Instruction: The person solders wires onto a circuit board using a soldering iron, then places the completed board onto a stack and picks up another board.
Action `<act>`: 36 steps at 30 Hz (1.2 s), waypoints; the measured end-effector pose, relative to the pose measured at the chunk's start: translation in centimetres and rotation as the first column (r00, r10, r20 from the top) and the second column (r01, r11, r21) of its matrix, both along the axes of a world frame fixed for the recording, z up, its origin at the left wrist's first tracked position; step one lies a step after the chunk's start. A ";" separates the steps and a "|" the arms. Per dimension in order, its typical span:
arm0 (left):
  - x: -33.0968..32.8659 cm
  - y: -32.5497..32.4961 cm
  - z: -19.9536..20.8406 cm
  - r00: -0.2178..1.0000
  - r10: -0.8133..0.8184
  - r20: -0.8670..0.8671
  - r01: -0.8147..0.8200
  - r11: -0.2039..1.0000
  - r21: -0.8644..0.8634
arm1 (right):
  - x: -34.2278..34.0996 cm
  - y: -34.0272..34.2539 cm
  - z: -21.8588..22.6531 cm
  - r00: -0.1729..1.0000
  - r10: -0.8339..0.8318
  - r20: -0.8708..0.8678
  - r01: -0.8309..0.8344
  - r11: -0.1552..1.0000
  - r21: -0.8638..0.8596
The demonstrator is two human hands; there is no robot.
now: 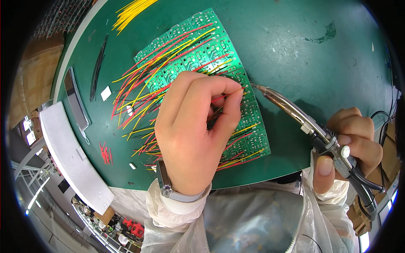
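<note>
A green circuit board panel [202, 50] lies on the green table, with many red, yellow and black wires [145, 78] running leftward from its right part. Over the panel, my left hand [190, 118] pinches a red wire [218, 99] between thumb and index finger near the panel's right edge. The wire's end at the fingertips is mostly hidden. My right hand [352, 143] grips a soldering iron [295, 114] with a metal tube along its barrel. Its tip points left and sits just right of my left fingertips, by the panel's edge.
Yellow wires [134, 12] lie at the far left, black wires [98, 69] nearer. A phone [76, 99], short red wire pieces [105, 154] and a white foam strip [74, 156] are at the left. Cables [383, 126] hang at the right edge.
</note>
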State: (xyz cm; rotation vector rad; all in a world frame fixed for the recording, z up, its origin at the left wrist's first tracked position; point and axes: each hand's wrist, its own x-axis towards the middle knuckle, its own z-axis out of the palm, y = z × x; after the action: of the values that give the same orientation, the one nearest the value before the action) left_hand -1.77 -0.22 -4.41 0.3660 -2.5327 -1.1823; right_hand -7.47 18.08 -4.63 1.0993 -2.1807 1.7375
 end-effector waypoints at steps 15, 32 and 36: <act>0.2 -0.7 3.3 0.989 0.013 0.150 -0.003 0.998 -0.070 | -1.1 2.0 0.3 0.995 -0.097 -0.031 0.092 0.987 -0.135; -22.9 2.7 4.0 0.747 -0.665 0.021 0.562 0.614 -0.555 | -2.3 3.8 -0.9 0.972 -0.215 -0.095 0.182 0.944 -0.275; -24.1 3.7 2.2 0.730 -0.682 0.033 0.586 0.601 -0.543 | -2.4 4.1 -0.8 0.971 -0.225 -0.078 0.193 0.936 -0.295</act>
State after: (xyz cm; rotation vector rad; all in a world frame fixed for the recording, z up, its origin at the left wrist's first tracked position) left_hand -25.86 3.48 -2.22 -0.8289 -2.7416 -0.5837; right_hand -9.89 22.15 -5.43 0.8383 -1.8322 1.7778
